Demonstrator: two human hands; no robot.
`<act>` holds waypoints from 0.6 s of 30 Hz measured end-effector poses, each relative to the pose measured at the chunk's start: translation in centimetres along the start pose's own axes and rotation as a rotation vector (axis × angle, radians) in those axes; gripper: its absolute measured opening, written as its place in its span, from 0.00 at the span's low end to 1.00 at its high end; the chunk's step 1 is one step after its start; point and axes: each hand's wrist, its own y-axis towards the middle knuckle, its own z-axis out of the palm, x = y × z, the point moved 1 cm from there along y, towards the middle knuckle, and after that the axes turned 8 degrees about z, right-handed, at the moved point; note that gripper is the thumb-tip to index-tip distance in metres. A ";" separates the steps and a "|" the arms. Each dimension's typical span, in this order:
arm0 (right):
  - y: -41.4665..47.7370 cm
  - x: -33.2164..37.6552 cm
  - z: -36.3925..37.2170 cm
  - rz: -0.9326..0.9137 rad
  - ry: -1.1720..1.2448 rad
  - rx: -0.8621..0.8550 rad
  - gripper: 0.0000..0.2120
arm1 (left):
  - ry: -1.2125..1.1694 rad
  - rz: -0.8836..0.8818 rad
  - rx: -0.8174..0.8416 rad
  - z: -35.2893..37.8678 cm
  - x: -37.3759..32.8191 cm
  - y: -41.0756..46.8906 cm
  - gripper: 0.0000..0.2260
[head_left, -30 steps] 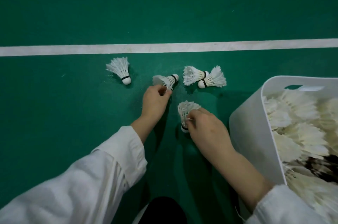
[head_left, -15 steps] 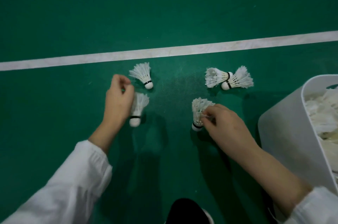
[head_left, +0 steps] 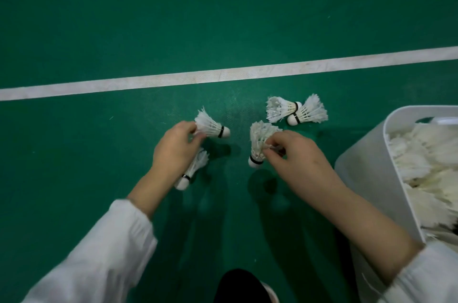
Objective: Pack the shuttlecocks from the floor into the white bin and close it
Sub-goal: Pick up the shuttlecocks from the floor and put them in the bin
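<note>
Green court floor (head_left: 223, 17). White bin (head_left: 366, 166) at 4 o'clock, nearly full. Left hand (head_left: 173, 151) pinches upper shuttlecock (head_left: 210, 126) feathers, lower shuttlecock (head_left: 192, 169) under palm; right hand (head_left: 297, 156) fingers clamp middle shuttlecock (head_left: 257, 144). Loose pair (head_left: 280, 109) at 1 o'clock. Grip light, drop all three binward.

One head-worn wide-angle camera looks forward and steeply down, close over the green floor (head_left: 124, 17).
</note>
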 end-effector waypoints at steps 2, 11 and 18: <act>0.0 0.0 -0.7 0.005 -0.004 -0.004 0.05 | -0.098 0.101 -0.002 -0.7 -2.0 -2.3 0.09; -6.0 1.1 -12.0 -0.183 -0.180 0.065 0.06 | -0.263 0.348 -0.144 -8.2 -14.0 -8.3 0.03; -16.0 -8.4 -24.4 0.196 -0.105 -0.255 0.04 | -0.362 0.560 -0.080 -9.1 -24.1 -9.9 0.02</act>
